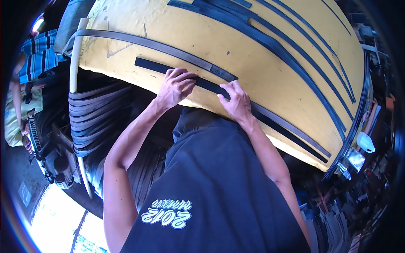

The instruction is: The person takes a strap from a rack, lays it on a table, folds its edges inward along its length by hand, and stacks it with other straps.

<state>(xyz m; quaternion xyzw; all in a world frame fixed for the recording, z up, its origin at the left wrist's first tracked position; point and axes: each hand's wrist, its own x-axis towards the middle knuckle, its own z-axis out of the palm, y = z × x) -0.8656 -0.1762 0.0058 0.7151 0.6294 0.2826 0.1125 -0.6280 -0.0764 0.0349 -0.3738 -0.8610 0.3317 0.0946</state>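
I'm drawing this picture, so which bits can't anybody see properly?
In the head view:
- Parts of the black strip: covered by the left hand and right hand.
- The wearer's legs: hidden below the dark shirt.
- The person at far left: partly cut off by the dark rim.
- Clutter at far right: too small and dim.

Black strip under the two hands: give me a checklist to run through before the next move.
1. Left hand at the black strip: ok, its fingers are over it.
2. Right hand at the strip: ok, farther along it.
3. Firm grip: cannot tell, the fingers hide the contact.
4. Strip's left end visible on the yellow table: ok.
5. Space around the hands free of other strips: not ok, a grey strip ends close to the right hand.
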